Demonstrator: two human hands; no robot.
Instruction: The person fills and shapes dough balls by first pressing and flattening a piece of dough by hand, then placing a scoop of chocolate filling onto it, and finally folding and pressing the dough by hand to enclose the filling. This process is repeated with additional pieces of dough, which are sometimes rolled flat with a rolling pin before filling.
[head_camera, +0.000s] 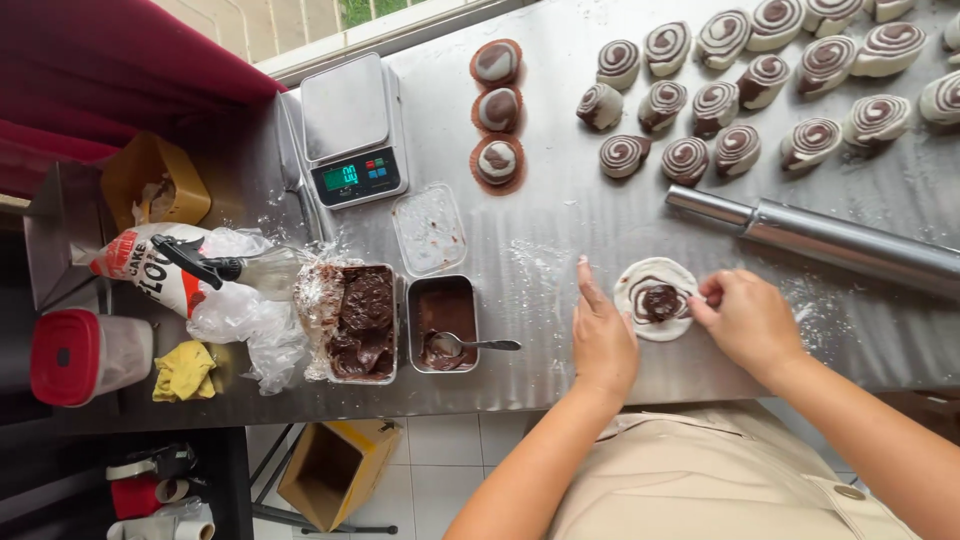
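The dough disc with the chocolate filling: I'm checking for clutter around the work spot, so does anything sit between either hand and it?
Nothing visible does. The right hand already touches the dough disc at its right edge, and the left hand rests on the steel table just beside its left edge. The rolling pin lies beyond, clear of both.

White-brown swirl dough disc (655, 299), choc centre

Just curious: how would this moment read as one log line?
left hand: beside swirled dough disc | right hand: pinching disc edge | chocolate filling: centred | rolling pin: behind
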